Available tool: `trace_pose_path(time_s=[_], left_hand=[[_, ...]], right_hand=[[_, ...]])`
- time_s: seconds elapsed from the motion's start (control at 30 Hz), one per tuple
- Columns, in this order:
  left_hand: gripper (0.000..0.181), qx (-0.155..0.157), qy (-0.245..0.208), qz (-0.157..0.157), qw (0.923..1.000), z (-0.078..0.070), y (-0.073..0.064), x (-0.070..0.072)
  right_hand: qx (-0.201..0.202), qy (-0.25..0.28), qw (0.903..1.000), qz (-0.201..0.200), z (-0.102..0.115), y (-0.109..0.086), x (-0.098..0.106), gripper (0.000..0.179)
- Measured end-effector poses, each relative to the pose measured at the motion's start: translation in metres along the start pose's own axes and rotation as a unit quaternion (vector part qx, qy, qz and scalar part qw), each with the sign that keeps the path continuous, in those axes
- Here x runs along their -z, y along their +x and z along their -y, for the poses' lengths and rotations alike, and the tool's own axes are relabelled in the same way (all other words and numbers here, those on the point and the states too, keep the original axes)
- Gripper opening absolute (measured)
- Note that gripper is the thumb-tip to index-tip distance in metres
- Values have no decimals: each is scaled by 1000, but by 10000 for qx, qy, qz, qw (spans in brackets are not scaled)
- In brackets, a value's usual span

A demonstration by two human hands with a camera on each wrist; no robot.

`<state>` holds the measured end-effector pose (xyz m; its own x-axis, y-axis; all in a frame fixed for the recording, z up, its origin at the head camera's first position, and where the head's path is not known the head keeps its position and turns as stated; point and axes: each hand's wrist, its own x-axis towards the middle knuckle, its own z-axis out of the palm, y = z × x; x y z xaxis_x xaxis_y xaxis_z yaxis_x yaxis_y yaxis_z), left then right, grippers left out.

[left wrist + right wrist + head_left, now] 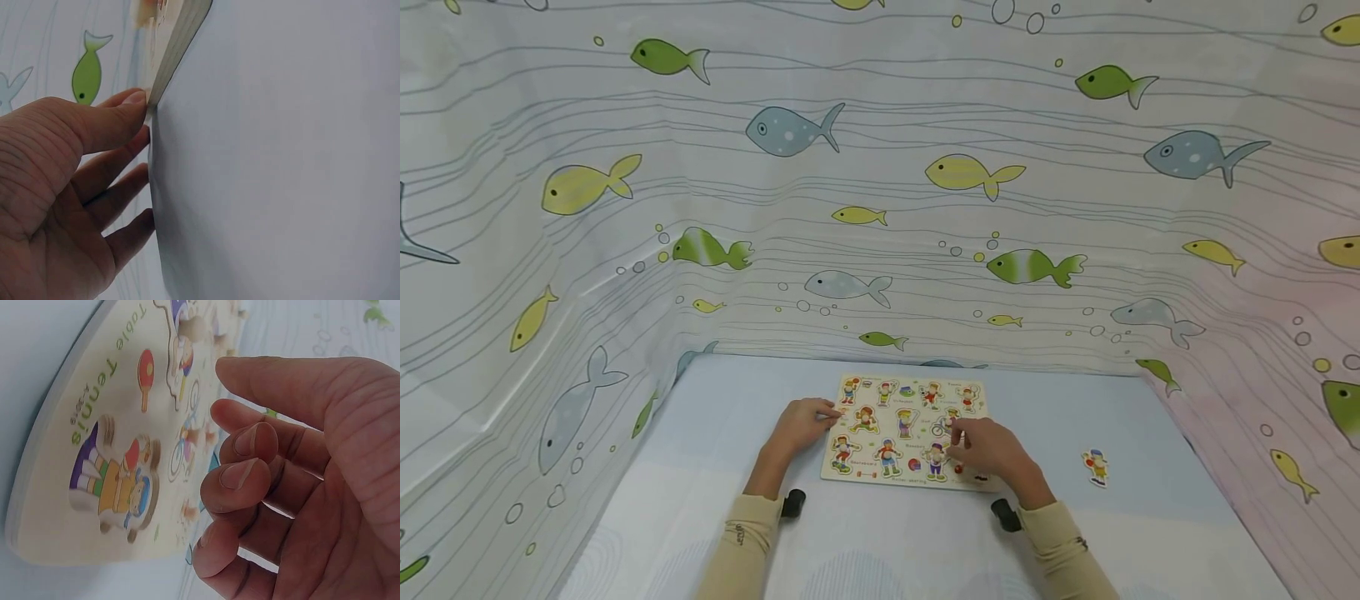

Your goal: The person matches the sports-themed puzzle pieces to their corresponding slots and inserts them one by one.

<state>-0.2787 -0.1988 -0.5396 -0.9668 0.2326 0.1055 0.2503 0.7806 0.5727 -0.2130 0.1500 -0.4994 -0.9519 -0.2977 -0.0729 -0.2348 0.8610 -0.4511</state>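
Observation:
A wooden peg puzzle board with several sports figures lies on the table. At its left side my left hand touches the edge, with thumb and index fingertips right at the corner and the other fingertips along the tabletop in the left wrist view. My right hand is over the board's right part, fingers loosely bent, thumb apart, nothing between them. Below it, in the right wrist view, a recess labelled Table Tennis shows its printed figure. A loose figure piece with a blue cap and red paddle lies right of the board.
The table has a pale blue-white cover. Fish-patterned sheeting rises behind it and on both sides. A dark wrist camera shows by the left sleeve, and another camera by the right sleeve.

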Motion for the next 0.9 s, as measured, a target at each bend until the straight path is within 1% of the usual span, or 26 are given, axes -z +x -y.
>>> trace_pose_path(time_s=[0.1, 0.33, 0.53, 0.6, 0.77, 0.9], left_hand=[[14, -12, 13, 14, 10000, 0, 0, 0], [15, 74, -23, 41, 10000, -2, 0, 1], [14, 27, -16, 51, 10000, -2, -1, 0], [14, -5, -12, 41, 10000, -1, -1, 0], [14, 26, -14, 37, 10000, -1, -1, 1], [13, 56, -48, 44, 10000, 1, 2, -1]], right_hand=[[-43, -19, 10000, 2, -5, -1, 2, 16], [-158, 119, 9998, -87, -14, -4, 8, 13], [-466, 115, 9988, -101, -22, -8, 15, 14], [-532, 128, 9984, -120, -26, -10, 17, 14], [-660, 203, 9975, -118, -39, -10, 21, 15], [-760, 187, 9969, -127, -51, -12, 25, 16]])
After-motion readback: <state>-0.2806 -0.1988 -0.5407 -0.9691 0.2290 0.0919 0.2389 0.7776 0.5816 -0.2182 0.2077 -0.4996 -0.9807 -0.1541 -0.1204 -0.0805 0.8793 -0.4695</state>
